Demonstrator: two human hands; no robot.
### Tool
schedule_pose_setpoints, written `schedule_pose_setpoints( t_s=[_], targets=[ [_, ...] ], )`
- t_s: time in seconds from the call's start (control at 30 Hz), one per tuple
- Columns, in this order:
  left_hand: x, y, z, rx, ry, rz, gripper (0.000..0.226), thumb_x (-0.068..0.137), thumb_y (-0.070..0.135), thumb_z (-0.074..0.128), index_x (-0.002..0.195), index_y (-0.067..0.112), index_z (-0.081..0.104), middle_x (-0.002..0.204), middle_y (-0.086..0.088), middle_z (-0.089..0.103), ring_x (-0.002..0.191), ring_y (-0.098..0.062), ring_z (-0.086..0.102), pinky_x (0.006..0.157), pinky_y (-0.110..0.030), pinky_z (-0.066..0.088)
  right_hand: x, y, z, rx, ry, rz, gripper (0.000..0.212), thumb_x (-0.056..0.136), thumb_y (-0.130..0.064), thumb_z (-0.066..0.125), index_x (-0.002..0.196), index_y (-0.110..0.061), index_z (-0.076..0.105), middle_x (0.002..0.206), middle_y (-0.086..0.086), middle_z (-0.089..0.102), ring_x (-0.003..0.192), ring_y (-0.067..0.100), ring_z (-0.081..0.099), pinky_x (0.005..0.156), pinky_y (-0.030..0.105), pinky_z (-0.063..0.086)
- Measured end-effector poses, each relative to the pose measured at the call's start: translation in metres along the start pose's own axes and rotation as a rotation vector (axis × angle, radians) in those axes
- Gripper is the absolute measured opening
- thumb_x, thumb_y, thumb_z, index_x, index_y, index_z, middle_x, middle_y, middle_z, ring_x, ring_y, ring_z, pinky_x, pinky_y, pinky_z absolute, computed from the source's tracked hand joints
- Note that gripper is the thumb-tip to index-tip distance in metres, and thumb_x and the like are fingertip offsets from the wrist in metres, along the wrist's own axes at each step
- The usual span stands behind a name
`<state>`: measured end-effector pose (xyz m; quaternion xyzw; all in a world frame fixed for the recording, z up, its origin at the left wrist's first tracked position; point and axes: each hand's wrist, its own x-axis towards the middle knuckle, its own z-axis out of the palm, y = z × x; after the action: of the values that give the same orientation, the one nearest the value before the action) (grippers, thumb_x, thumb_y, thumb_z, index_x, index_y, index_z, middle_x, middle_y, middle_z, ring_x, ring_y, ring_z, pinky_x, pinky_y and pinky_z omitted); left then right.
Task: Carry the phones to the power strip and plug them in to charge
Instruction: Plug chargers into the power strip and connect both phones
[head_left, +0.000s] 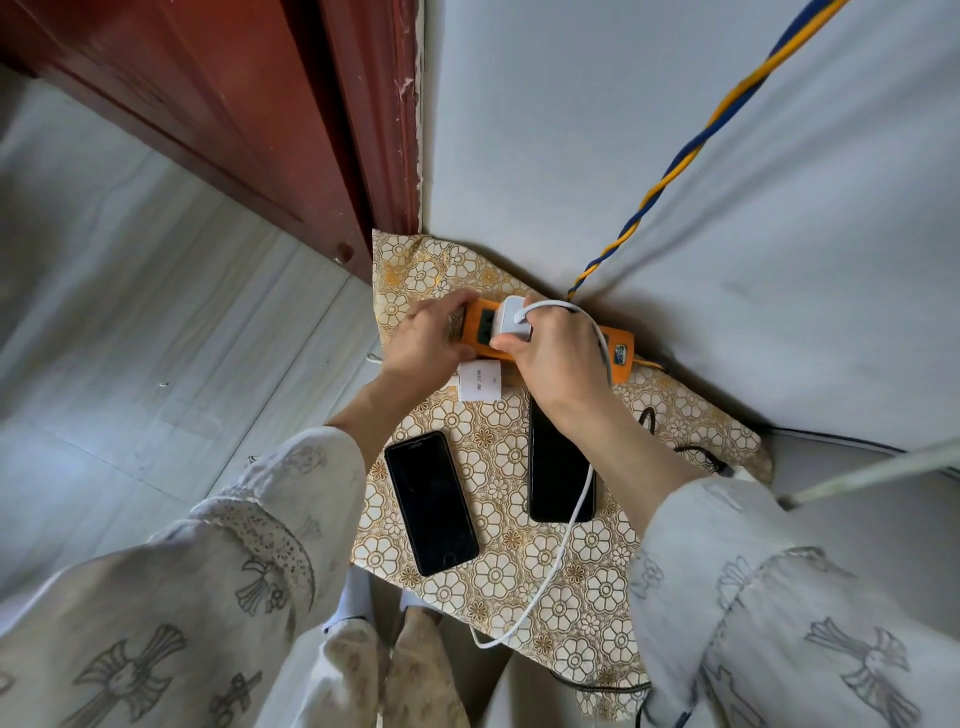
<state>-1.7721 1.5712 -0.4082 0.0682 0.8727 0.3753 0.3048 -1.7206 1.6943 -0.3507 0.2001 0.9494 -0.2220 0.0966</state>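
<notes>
An orange power strip (618, 347) lies at the back of a small table against the wall. My left hand (428, 335) grips the strip's left end. My right hand (553, 358) holds a white charger plug (511, 322) pressed onto the strip's sockets. A white cable (558, 561) runs from that plug over my right wrist and down past the table's front edge. Two dark phones lie face up on the table: the left phone (431, 501) lies free, and the right phone (558, 467) is partly under my right forearm. A second white charger (480, 381) lies just in front of the strip.
The table wears a gold floral cloth (587, 587). A twisted blue-and-yellow wire (691, 150) runs up the grey wall from the strip. A dark red wooden door (260, 130) stands at the left. Black cables (696, 452) lie at the table's right side.
</notes>
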Motion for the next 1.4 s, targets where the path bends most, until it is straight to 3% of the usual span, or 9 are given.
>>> schedule_pose_setpoints(
  t_s=[0.17, 0.43, 0.63, 0.8, 1.07, 1.17, 1.27, 1.33, 1.4],
  targets=[
    [-0.002, 0.005, -0.002, 0.017, -0.025, 0.022, 0.06, 0.078, 0.014, 0.065, 0.131, 0.031, 0.043, 0.128, -0.012, 0.053, 0.119, -0.031, 0.046, 0.095, -0.04, 0.04, 0.001, -0.004, -0.006, -0.049, -0.03, -0.023, 0.041, 0.082, -0.033, 0.064, 0.111, -0.004, 0.059, 0.108, 0.017, 0.066, 0.104, 0.03, 0.059, 0.08, 0.032, 0.043],
    [-0.001, 0.003, -0.005, -0.021, -0.006, 0.02, 0.058, 0.076, 0.015, 0.068, 0.127, 0.032, 0.047, 0.128, -0.007, 0.055, 0.112, -0.028, 0.051, 0.097, -0.044, 0.044, 0.0, -0.003, -0.003, -0.068, 0.001, -0.101, 0.041, 0.083, -0.031, 0.063, 0.111, -0.001, 0.058, 0.11, 0.018, 0.065, 0.104, 0.031, 0.059, 0.082, 0.033, 0.041],
    [0.002, 0.002, -0.004, 0.003, -0.031, 0.035, 0.056, 0.076, 0.015, 0.068, 0.126, 0.03, 0.048, 0.126, -0.005, 0.057, 0.112, -0.026, 0.052, 0.097, -0.041, 0.043, -0.001, 0.006, 0.003, -0.065, -0.034, -0.095, 0.059, 0.086, -0.034, 0.058, 0.132, -0.002, 0.041, 0.12, 0.018, 0.061, 0.114, 0.031, 0.054, 0.089, 0.035, 0.041],
    [0.003, 0.003, -0.006, 0.001, -0.011, 0.028, 0.054, 0.077, 0.012, 0.066, 0.125, 0.031, 0.048, 0.125, -0.008, 0.057, 0.115, -0.026, 0.05, 0.098, -0.046, 0.043, 0.004, 0.003, 0.005, -0.07, -0.037, -0.092, 0.059, 0.086, -0.035, 0.056, 0.133, -0.003, 0.041, 0.118, 0.018, 0.062, 0.113, 0.031, 0.053, 0.085, 0.034, 0.04],
    [-0.025, 0.002, 0.006, -0.049, -0.006, 0.016, 0.056, 0.09, 0.006, 0.043, 0.139, 0.029, 0.031, 0.13, -0.009, 0.055, 0.109, -0.03, 0.057, 0.085, -0.038, 0.047, -0.027, 0.004, 0.016, 0.068, -0.008, -0.008, 0.063, 0.093, -0.024, 0.048, 0.145, -0.012, 0.015, 0.113, 0.02, 0.062, 0.102, 0.038, 0.057, 0.076, 0.039, 0.041],
    [-0.052, -0.011, 0.008, -0.012, 0.056, 0.022, 0.053, 0.09, 0.006, 0.042, 0.139, 0.026, 0.032, 0.138, -0.004, 0.05, 0.12, -0.027, 0.051, 0.092, -0.034, 0.043, -0.047, 0.002, 0.018, 0.154, 0.022, 0.019, 0.057, 0.093, -0.019, 0.046, 0.143, -0.008, 0.021, 0.115, 0.017, 0.061, 0.105, 0.033, 0.056, 0.081, 0.035, 0.041],
    [-0.071, -0.021, 0.01, 0.109, 0.007, 0.049, 0.057, 0.089, 0.002, 0.043, 0.14, 0.025, 0.029, 0.148, -0.005, 0.037, 0.134, -0.027, 0.037, 0.106, -0.044, 0.037, -0.072, 0.003, 0.011, 0.233, 0.072, -0.009, 0.044, 0.093, -0.012, 0.047, 0.135, -0.005, 0.038, 0.11, 0.016, 0.065, 0.098, 0.028, 0.062, 0.086, 0.036, 0.048],
    [-0.079, -0.021, 0.008, 0.114, -0.039, 0.041, 0.058, 0.089, 0.0, 0.043, 0.14, 0.023, 0.029, 0.15, -0.006, 0.031, 0.138, -0.027, 0.03, 0.111, -0.047, 0.031, -0.085, 0.007, 0.003, 0.251, 0.176, -0.023, 0.026, 0.091, -0.007, 0.048, 0.115, -0.001, 0.055, 0.097, 0.014, 0.066, 0.082, 0.026, 0.065, 0.08, 0.039, 0.055],
    [-0.087, -0.018, 0.005, 0.094, -0.003, 0.066, 0.055, 0.088, 0.0, 0.043, 0.138, 0.019, 0.034, 0.149, -0.006, 0.034, 0.136, -0.026, 0.033, 0.111, -0.041, 0.03, -0.095, 0.013, -0.005, 0.237, 0.277, 0.045, 0.013, 0.091, -0.007, 0.048, 0.098, -0.001, 0.057, 0.088, 0.011, 0.061, 0.071, 0.023, 0.06, 0.067, 0.039, 0.056]
  ],
)
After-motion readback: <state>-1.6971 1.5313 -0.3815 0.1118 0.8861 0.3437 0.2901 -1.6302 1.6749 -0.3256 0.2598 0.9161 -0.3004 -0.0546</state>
